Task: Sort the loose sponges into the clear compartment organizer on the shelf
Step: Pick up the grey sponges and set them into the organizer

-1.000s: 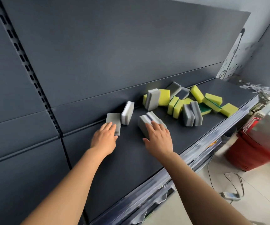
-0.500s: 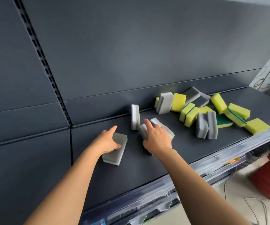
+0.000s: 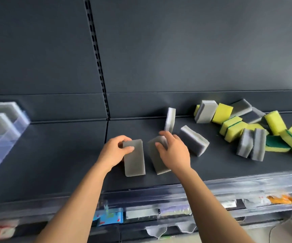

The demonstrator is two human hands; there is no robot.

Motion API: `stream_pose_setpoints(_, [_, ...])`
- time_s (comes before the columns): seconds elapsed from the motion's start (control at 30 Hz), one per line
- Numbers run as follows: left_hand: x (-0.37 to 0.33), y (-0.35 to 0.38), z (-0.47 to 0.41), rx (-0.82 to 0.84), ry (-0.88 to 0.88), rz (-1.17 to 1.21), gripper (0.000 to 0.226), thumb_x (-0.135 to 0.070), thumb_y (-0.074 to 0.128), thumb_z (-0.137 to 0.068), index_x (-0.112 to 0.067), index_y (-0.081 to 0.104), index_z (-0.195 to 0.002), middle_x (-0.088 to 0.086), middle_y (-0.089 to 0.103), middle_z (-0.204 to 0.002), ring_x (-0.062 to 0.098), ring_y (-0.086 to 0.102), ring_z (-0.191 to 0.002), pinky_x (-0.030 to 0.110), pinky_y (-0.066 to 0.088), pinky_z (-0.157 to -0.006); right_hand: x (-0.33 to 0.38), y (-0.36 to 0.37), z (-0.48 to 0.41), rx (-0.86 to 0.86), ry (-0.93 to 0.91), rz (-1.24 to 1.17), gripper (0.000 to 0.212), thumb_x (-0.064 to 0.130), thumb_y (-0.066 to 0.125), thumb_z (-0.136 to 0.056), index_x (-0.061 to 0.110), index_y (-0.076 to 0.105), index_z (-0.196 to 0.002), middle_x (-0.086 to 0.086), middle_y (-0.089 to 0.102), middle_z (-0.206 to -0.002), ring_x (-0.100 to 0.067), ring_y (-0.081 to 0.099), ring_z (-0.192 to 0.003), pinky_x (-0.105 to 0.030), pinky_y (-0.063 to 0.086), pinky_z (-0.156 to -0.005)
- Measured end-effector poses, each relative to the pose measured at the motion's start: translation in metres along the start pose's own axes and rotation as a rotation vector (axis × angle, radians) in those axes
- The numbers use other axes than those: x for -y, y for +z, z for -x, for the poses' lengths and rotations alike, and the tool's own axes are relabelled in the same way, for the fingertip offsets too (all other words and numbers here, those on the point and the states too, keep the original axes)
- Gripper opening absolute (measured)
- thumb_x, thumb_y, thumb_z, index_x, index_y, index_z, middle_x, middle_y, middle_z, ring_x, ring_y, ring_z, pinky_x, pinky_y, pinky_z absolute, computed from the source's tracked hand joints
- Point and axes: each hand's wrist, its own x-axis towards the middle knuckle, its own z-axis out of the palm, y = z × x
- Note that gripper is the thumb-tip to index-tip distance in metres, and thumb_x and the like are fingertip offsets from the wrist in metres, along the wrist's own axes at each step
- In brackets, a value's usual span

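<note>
the left hand [image 3: 114, 151] pinches the far end of a grey sponge [image 3: 135, 160] between thumb and curled fingers. the right hand [image 3: 174, 152] curls over the top of a second grey sponge [image 3: 156, 158] just beside it at three o'clock. both sponges stand tilted near the middle of the dark shelf [image 3: 62, 163], their lower ends near or on it. the clear organizer [image 3: 10, 123] sits well apart at nine o'clock, with grey sponges already in its rear compartments.

these sponges look light and soft, with a rougher scouring face, so they should not slip. a hard squeeze would probably just dent them. holding across the short width near one end, as both hands do, seems enough. the free end can then go down into a compartment first.

half a second ago the left hand's sponge lay flatter on the shelf, and the right hand rested on a pair of grey sponges. now one of that pair is in the right hand and the other sponge [image 3: 194, 141] lies alone at two o'clock. the upright sponge [image 3: 170, 120] at twelve o'clock and the mixed yellow and grey pile [image 3: 247, 127] at two to three o'clock sit as before. the view has swung left, bringing the organizer into sight.
</note>
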Motion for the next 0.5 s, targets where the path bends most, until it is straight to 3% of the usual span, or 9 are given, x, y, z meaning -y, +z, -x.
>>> stream_pose_setpoints(0.2, [0.021, -0.031, 0.043, -0.205, 0.026, 0.114, 0.021, -0.014, 0.061, -0.087, -0.031, 0.069, -0.095, -0.003, 0.067, -0.096, 0.022, 0.063, -0.088, 0.049, 0.056, -0.071, 0.035, 0.02, 0.014, -0.057, -0.127, -0.183, 0.029, 0.031, 0.058, -0.089, 0.031, 0.056, -0.119, 0.006, 0.055, -0.099, -0.016, 0.054, -0.093, -0.026, 0.037, -0.07])
stream_pose_setpoints(0.5, [0.053, -0.107, 0.1, -0.386, 0.021, 0.149, 0.023, -0.016, 0.063, -0.084, -0.038, 0.069, -0.091, -0.007, 0.069, -0.097, 0.017, 0.063, -0.091, 0.05, 0.055, -0.078, 0.112, 0.064, 0.042, -0.059, -0.265, -0.355, 0.024, 0.025, 0.065, -0.085, 0.026, 0.062, -0.109, 0.008, 0.059, -0.093, -0.014, 0.052, -0.091, -0.026, 0.041, -0.076])
